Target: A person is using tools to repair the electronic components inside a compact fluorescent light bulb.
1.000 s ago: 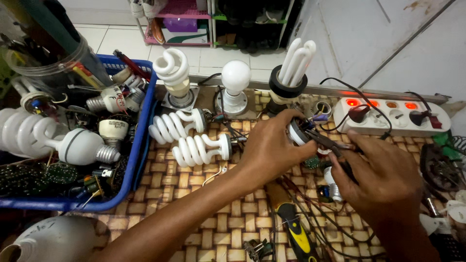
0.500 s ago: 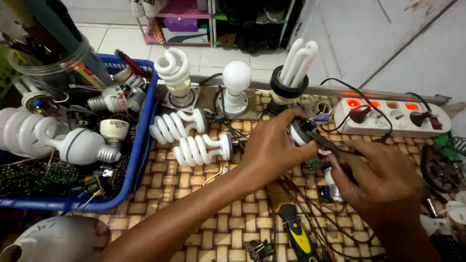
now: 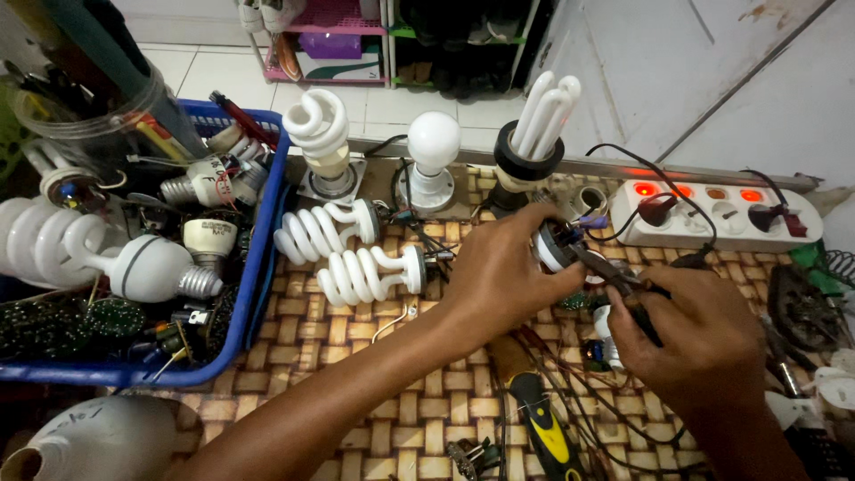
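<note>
Head view, left hand: the left hand (image 3: 499,276) reaches in from 7 o'clock, its fingers (image 3: 525,223) clamped together around a small round lamp base (image 3: 552,247), white-rimmed with a dark centre, held just above the woven surface (image 3: 356,347).
Head view, right hand: the right hand (image 3: 699,334) comes in from 5 o'clock, fingers closed on the dark handles of a pair of pliers (image 3: 614,281).
Key relation: the lamp base lies toward 10 o'clock from the right hand; the pliers' long axis runs from 4 o'clock up to 10 o'clock, and their tip meets the base's open face. The left hand is the nearer one, since it already wraps the base.
Where the base sits: right of centre, just below the tall tube lamp in a black socket (image 3: 534,142) at 12 o'clock.
Edges, 3 o'clock: a white power strip (image 3: 721,218) with red lit switches, its black cords trailing close under the right hand.
Edges, 9 o'clock: two loose spiral lamps (image 3: 356,258) lie on the weave, and beyond them a blue basket (image 3: 267,232) heaped with old lamps.
Edges, 6 o'clock: a yellow-and-black screwdriver (image 3: 548,432) lies among the wires.
Open room: bare weave shows between the spiral lamps and the left forearm; elsewhere wires crowd in.
</note>
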